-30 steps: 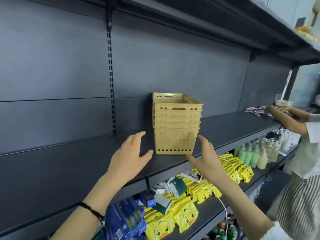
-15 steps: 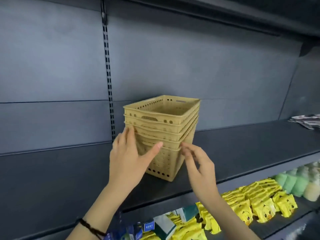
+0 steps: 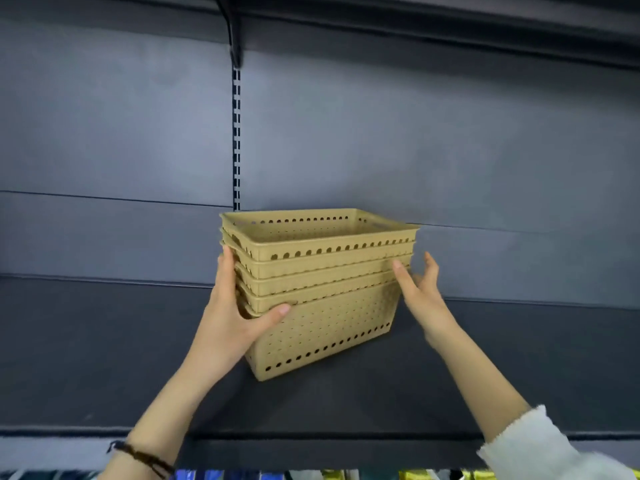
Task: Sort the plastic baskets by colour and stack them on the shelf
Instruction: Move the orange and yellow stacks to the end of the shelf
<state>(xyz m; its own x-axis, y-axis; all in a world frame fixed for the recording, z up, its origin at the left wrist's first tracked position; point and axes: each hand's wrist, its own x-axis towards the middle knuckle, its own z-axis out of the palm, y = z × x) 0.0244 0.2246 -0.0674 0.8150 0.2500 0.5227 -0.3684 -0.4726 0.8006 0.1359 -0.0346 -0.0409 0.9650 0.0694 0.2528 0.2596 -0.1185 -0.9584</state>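
Observation:
A stack of several tan plastic baskets [image 3: 322, 327], nested one in another, stands on the dark grey shelf [image 3: 519, 375] with its long side turned towards me. My left hand [image 3: 232, 320] grips the stack's left end, thumb on the front wall and fingers round the side. My right hand [image 3: 420, 296] is at the right end with fingers spread. Its fingertips touch the corner of the rims and its thumb stands free. No baskets of another colour are in view.
The shelf's back panel rises behind the stack, with a slotted upright [image 3: 236, 140] just left of it. Another shelf [image 3: 415, 22] overhangs above. Packaged goods [image 3: 415, 475] show along the bottom edge, under the shelf front.
The stack has been turned, so its long side now faces me. My left hand has closed on the left end and my right hand has shifted to the right end. My view moved closer.

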